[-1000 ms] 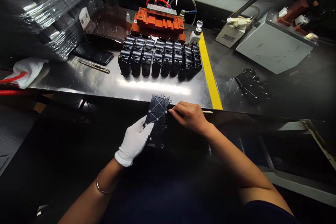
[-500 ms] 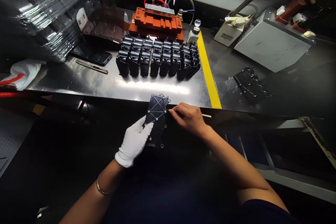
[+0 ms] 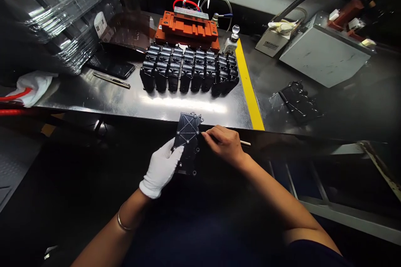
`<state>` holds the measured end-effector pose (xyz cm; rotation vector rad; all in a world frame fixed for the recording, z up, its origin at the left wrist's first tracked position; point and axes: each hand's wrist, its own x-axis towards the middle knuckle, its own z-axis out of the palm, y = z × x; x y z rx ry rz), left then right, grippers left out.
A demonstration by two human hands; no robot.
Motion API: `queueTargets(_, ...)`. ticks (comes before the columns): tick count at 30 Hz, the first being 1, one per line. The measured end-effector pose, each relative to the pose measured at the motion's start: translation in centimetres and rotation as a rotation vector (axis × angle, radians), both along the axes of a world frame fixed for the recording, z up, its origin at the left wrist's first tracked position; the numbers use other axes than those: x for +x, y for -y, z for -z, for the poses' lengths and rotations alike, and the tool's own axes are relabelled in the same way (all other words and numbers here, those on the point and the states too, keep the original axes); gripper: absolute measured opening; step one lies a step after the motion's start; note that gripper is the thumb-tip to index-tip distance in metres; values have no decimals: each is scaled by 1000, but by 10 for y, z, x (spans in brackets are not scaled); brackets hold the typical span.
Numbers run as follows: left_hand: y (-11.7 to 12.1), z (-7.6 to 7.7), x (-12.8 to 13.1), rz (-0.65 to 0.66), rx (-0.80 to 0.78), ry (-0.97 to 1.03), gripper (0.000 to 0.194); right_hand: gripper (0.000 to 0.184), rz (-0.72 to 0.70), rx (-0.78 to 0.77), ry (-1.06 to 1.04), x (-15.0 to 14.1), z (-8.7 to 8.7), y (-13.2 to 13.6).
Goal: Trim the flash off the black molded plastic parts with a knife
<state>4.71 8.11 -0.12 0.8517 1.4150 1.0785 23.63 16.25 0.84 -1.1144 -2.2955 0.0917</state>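
Observation:
My left hand [image 3: 161, 170], in a white glove, grips a flat black plastic housing [image 3: 188, 127] by its left edge, thumb on the face. Crossed ribs and small round bosses cover that face. The housing is held upright just off the bench's front edge. My bare right hand [image 3: 226, 144] is closed around a thin pen-like tool [image 3: 245, 143]; its pale rear end sticks out behind the hand. The tool's fine tip meets or nearly meets the housing's right edge; contact is unclear.
Black plastic parts [image 3: 191, 69] stand in a row on the metal bench [image 3: 150, 106], before an orange fixture [image 3: 188, 27]. A pump bottle [image 3: 231, 44], yellow tape [image 3: 250, 87] and a grey box [image 3: 326, 48] are rightward. A phone [image 3: 115, 66] and a metal pen-like cutter [image 3: 111, 79] lie left.
My right hand has tilted slightly, and the tool's rear end is a little lower. The left hand keeps its hold on the housing. The whole view has shifted slightly.

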Motion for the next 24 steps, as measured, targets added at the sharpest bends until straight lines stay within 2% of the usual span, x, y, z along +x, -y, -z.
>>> queueTargets(3, 0, 0, 0, -2, -2, 7, 45, 27, 32, 21, -11, 0, 1, 1)
queueTargets(11, 0, 1, 1, -4, -8, 7, 48, 24, 12, -21, -62, 2, 0, 1)
queueTargets(16, 1, 2, 0, 6, -7, -21, 46, 24, -11, -92, -115, 5, 1, 3)
queueTargets(24, 1, 2, 3, -9, -10, 5, 45, 25, 34, -187, -105, 1, 2, 15)
